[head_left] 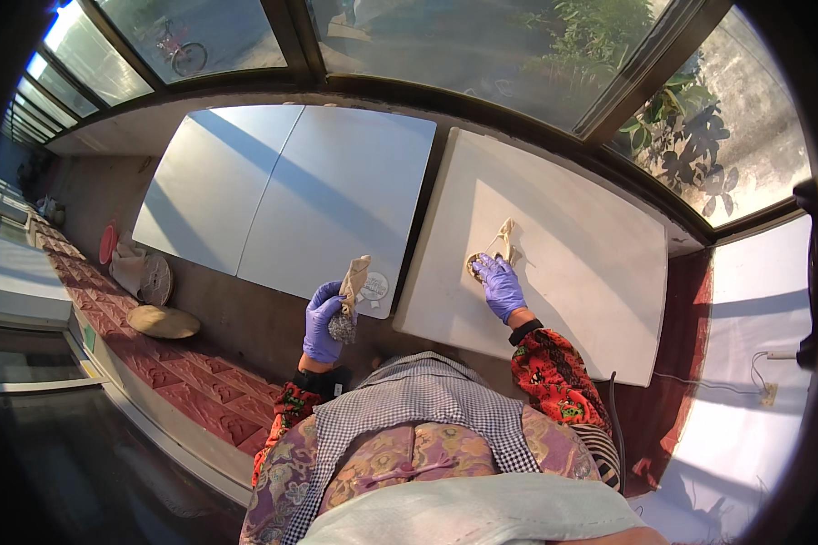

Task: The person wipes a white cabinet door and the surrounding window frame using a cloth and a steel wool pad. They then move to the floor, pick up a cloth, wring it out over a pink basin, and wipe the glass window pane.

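My left hand [324, 321], in a purple glove, grips a beige cloth [354, 281] and a grey metal scouring pad [342, 328] near the front edge of the left white tabletop [334, 184]. On the right, my gloved right hand [501, 285] presses on a small round item [474, 266] lying on the other white tabletop [559, 197]. A thin pale strap or cloth [509, 228] extends from beside those fingers. The fingers hide most of the round item, so its kind cannot be told.
Dark-framed windows [450, 105] run behind both tabletops. To the left stand a round woven lid [163, 321], a round container [157, 279] and a red basin [108, 244]. A dark cable or pole [613, 422] hangs at the right tabletop's near side. A wall socket [769, 394] is at right.
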`<state>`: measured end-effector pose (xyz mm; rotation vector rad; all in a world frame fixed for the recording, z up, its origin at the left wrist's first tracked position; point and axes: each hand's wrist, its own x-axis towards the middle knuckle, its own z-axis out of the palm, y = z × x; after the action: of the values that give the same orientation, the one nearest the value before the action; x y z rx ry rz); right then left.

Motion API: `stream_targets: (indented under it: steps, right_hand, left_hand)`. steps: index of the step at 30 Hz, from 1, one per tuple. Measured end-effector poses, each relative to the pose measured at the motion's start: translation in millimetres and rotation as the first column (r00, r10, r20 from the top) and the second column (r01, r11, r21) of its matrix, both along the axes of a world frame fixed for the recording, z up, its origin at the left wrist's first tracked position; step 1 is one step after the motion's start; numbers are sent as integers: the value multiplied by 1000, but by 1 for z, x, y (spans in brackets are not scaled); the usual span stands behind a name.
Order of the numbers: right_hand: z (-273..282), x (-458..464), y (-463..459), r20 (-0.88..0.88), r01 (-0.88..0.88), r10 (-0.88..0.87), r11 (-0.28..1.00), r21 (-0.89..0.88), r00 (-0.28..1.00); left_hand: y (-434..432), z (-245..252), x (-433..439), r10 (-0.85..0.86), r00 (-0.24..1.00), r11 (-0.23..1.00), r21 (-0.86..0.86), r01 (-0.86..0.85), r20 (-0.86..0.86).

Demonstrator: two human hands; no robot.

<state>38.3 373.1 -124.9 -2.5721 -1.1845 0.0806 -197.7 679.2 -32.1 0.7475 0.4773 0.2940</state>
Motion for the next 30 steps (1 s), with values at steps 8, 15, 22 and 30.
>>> stream_targets:
  steps: [8,15,22,30]
  right_hand:
    - [3,-3,-137,72,750,-756,655,97,651]
    - [-18,16,-37,38,589,-600,794,152,799]
    - [-7,-21,14,51,-23,20,997,70,998]
    - [-3,24,-179,164,810,-807,583,64,568]
  left_hand:
    - [56,-29,-63,67,993,991,-118,-55,99]
    - [42,-24,-51,101,994,985,-146,-95,38]
    - [22,-11,-18,45,997,996,-76,-41,59]
    - [31,-9,-36,175,984,980,-89,-176,-16]
